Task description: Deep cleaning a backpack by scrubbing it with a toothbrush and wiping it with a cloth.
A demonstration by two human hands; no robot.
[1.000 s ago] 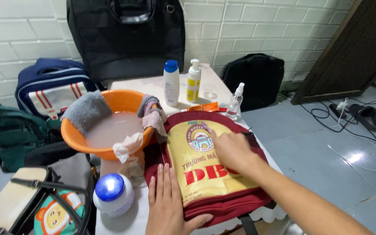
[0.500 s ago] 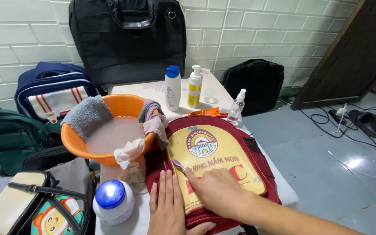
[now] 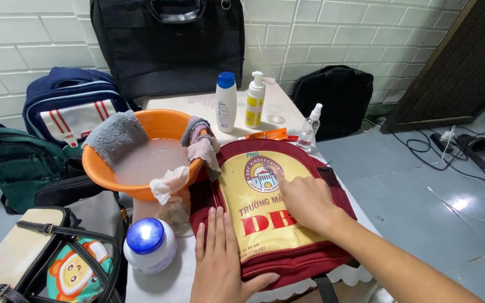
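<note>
A maroon backpack [image 3: 332,193] with a yellow front panel [image 3: 254,224] lies flat on the white table [image 3: 197,104]. My left hand [image 3: 220,264] lies flat, fingers together, on the bag's lower left corner and holds nothing. My right hand [image 3: 305,201] presses on the middle of the yellow panel with bent fingers. Whether something small is under its palm is hidden. To the left of the bag stands an orange basin [image 3: 166,120] of cloudy water with a grey cloth [image 3: 116,134] and other rags over its rim.
A blue-capped white jar [image 3: 150,244] stands near my left hand. Two bottles [image 3: 227,101], a small spray bottle [image 3: 310,126] and an orange tube [image 3: 268,134] stand behind the bag. Other bags crowd the left side and back wall. Cables and sandals lie on the floor at right.
My right hand slid down and left across the yellow panel, then back up to its middle. My left hand stayed on the bag's lower left corner.
</note>
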